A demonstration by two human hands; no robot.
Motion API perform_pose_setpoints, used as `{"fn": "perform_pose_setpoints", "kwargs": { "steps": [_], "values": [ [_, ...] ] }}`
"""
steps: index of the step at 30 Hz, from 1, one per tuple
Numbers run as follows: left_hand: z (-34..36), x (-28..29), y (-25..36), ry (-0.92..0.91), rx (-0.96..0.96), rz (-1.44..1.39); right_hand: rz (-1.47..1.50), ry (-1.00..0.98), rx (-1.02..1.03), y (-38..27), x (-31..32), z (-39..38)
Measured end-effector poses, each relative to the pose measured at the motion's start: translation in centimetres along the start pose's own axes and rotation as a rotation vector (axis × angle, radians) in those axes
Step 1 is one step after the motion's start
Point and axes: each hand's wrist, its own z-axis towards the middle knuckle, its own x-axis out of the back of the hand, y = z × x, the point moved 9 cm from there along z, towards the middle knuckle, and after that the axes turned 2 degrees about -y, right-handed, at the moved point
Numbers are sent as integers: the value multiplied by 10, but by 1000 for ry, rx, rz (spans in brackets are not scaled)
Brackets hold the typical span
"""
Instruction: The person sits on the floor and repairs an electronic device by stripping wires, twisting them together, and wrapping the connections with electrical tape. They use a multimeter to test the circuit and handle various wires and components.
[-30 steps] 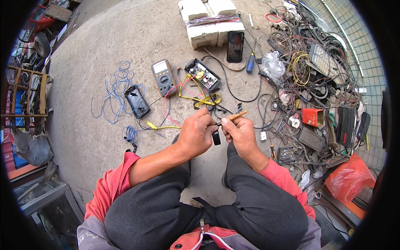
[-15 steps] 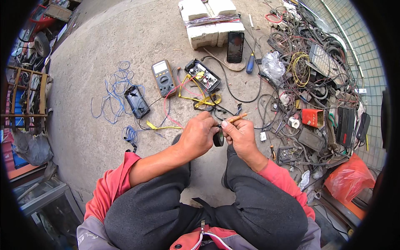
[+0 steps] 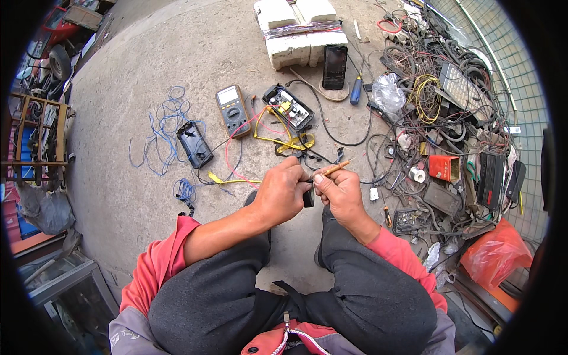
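Observation:
My left hand is closed, fingertips pinched together, at a roll of black tape hanging between my hands. Fingers partly hide the roll. My right hand grips a slim orange-brown tool with a thin metal tip pointing up and right, away from me. The hands nearly touch. Just beyond them lie yellow tape, dark wires and an opened black case with a circuit board. A multimeter lies left of that case, its thin leads trailing toward my hands.
An empty black casing lies beside tangled blue wire. Farther off are a white foam block, a phone and a blue screwdriver. A heap of cables and parts with a red box fills the right.
The tape roll has turned and now shows less of its round face. The pink lead has shifted left. My hands stay in nearly the same place.

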Motion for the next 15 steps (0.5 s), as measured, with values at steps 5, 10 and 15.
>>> {"fn": "perform_pose_setpoints", "kwargs": {
  "steps": [5, 10, 15],
  "values": [
    [0, 4, 1, 27, -7, -20, -12, 1, 15, -6, -3, 0],
    [1, 4, 0, 26, -13, -19, -27, -6, 25, -7, -3, 0],
    [0, 4, -1, 26, -5, -30, -51, -28, 36, -9, -4, 0]
  ]
}}
